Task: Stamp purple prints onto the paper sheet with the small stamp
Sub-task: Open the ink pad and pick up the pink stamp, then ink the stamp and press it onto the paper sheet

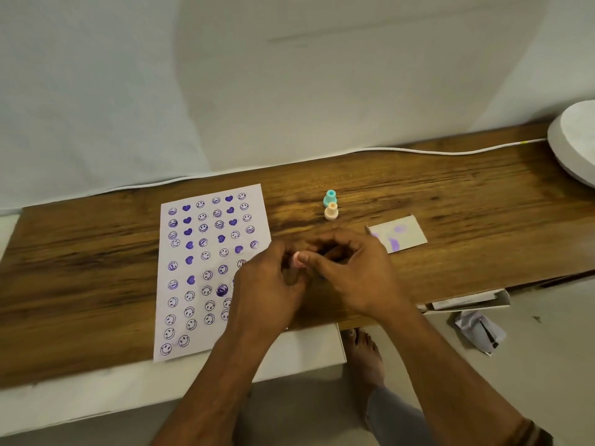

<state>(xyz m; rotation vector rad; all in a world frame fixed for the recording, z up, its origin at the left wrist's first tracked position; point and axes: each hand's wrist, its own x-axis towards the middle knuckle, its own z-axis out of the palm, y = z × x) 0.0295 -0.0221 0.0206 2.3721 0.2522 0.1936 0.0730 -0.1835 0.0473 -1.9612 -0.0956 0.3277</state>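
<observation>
A white paper sheet (206, 268) lies on the wooden table (418, 194), covered with several purple smiley and heart prints. My left hand (267, 284) and my right hand (347, 272) meet just past the sheet's right edge. Between their fingertips sits a small pink stamp (297, 259), pinched from both sides; most of it is hidden by my fingers. My left hand covers the sheet's lower right corner.
A teal stamp (329, 197) and a peach stamp (331, 211) stand upright beyond my hands. A small card with purple ink smears (399, 238) lies to the right. A white cable (418, 151) runs along the back edge. A white round object (576, 143) sits far right.
</observation>
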